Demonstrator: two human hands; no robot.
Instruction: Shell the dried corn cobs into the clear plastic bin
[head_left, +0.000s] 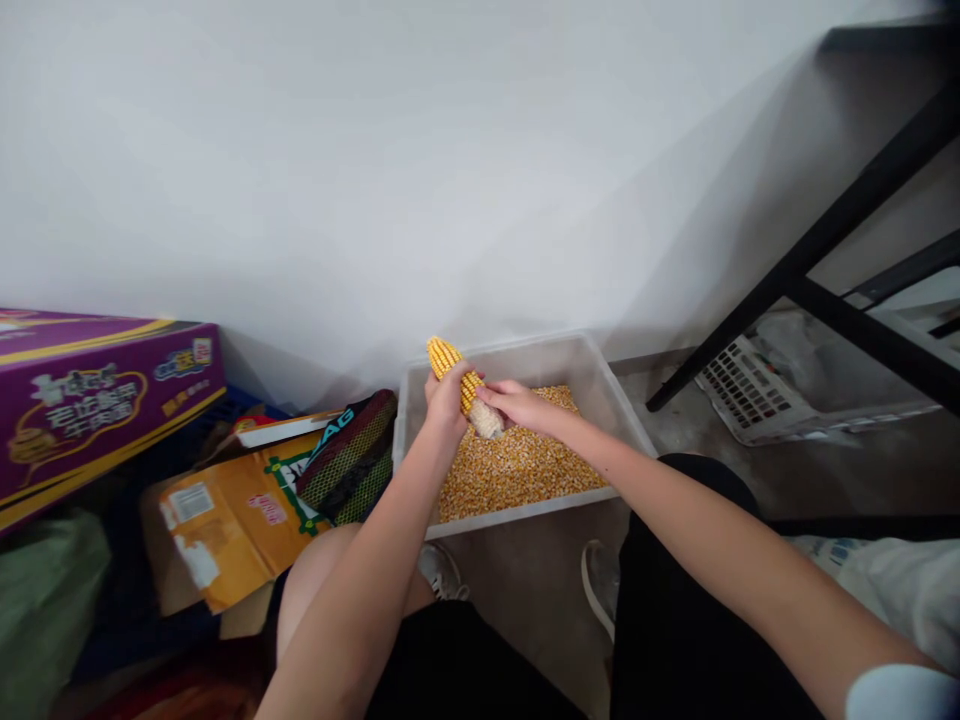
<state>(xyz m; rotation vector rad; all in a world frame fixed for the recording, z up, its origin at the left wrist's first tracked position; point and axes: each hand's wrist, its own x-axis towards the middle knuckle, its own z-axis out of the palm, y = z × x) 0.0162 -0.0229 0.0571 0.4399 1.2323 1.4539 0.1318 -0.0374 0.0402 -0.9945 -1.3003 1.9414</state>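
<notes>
Both hands meet on a corn cob (455, 377) held over a clear bin (600, 375) of loose kernels (517, 470). Left hand (446, 400) is wrapped around the cob's mid section w/ fingers closed; right hand (517, 403) is clamped on the lower, bare end. Cob's long axis runs 11 to 5 o'clock: yellow tip points 11, toward the wall, stripped pale end 5. Purple box (90, 400) sits at 9 o'clock, a white basket (750, 390) at 3, near a black frame (825, 240).
</notes>
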